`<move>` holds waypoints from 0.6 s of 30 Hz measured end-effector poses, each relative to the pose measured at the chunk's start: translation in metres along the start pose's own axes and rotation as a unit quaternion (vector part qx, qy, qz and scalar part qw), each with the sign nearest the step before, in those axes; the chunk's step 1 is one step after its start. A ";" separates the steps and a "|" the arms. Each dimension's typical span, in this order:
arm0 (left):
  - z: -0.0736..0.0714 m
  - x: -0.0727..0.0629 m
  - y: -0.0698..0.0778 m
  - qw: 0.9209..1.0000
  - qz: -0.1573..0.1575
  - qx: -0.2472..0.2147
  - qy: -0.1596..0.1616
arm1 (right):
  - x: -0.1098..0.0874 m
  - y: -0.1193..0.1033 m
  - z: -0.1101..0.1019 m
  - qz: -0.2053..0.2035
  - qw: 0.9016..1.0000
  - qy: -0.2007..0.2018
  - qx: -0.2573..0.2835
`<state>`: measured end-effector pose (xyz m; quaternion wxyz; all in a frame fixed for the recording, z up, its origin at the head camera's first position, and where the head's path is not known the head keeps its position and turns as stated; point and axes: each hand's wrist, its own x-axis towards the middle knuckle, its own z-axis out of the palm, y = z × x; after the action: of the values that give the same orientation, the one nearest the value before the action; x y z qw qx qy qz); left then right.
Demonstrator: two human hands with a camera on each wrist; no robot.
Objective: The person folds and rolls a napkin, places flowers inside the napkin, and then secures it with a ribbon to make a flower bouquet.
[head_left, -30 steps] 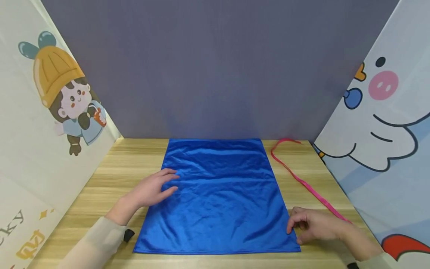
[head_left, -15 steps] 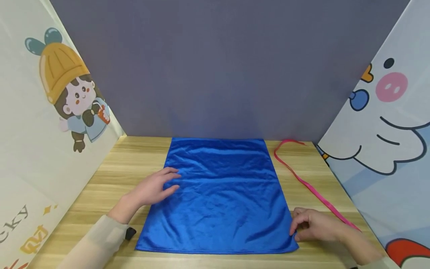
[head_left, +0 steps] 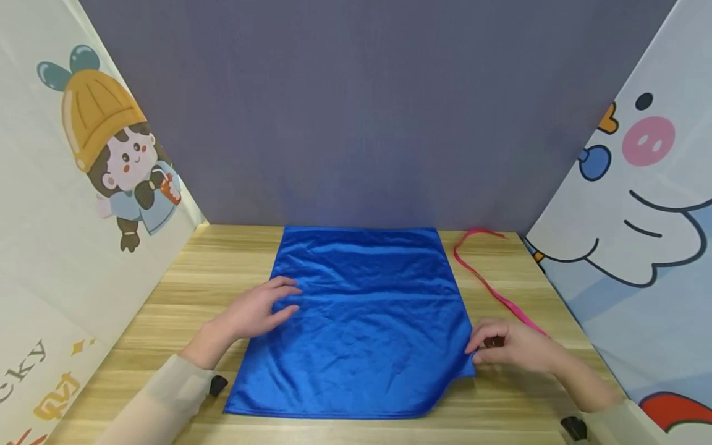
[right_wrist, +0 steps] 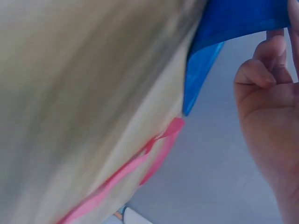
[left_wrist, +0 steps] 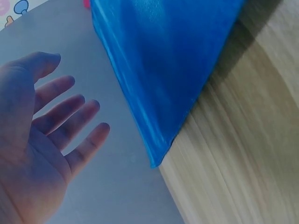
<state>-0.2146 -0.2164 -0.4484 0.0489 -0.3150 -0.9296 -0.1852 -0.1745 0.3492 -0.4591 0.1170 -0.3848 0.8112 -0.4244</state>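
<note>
Right hand (head_left: 514, 347) pinches glossy, creased blue cloth (head_left: 361, 327) by corner.

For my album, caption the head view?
Right hand pinches a blue satiny cloth; left hand over its edge, pink ribbon alongside.

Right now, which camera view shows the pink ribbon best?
The head view: the pink ribbon shows from its curved far end to the right hand. The right wrist view cuts it at the bottom; the left wrist view shows just a pink speck, probably it.
</note>
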 end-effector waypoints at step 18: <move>0.016 0.012 0.047 0.978 0.061 -0.197 -0.015 | 0.071 -0.019 -0.031 0.003 0.997 0.069 -0.025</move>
<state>-0.1953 -0.1687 -0.4460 -0.0172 -0.3772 -0.8546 -0.3564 -0.2284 0.3095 -0.4153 0.0528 -0.3549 0.8288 -0.4293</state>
